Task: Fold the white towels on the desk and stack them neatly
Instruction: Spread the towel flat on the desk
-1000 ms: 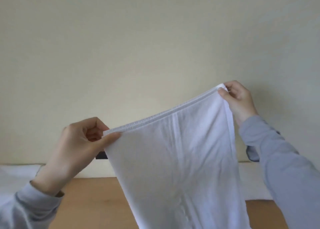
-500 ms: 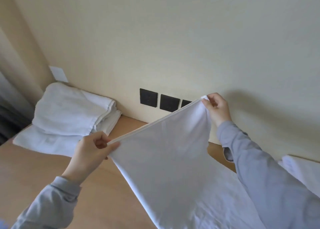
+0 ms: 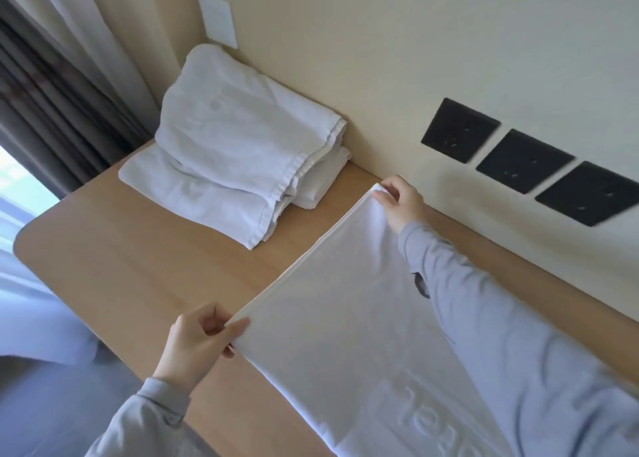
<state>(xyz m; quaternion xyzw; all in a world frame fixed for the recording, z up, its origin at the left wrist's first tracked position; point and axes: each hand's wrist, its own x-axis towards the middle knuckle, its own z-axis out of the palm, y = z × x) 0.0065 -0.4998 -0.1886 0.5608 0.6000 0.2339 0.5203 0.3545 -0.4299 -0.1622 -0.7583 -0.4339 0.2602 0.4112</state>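
Note:
A white towel (image 3: 345,318) is stretched out low over the wooden desk (image 3: 138,266), its doubled edge running from near left to far right. My left hand (image 3: 197,342) pinches the near corner of that edge. My right hand (image 3: 397,201) pinches the far corner, close to the wall. The towel's lower part spreads toward the bottom right and shows woven lettering. A stack of folded white towels (image 3: 242,145) lies at the desk's far left corner, against the wall.
Three black wall sockets (image 3: 525,161) sit on the cream wall right of my right hand. A white wall plate (image 3: 218,17) is above the stack. Dark curtains (image 3: 52,93) hang at the left, past the desk's rounded left edge.
The towel was held up in front of the wall; both hands have brought it down to the desk. The view has tilted down and left, bringing the folded stack into sight.

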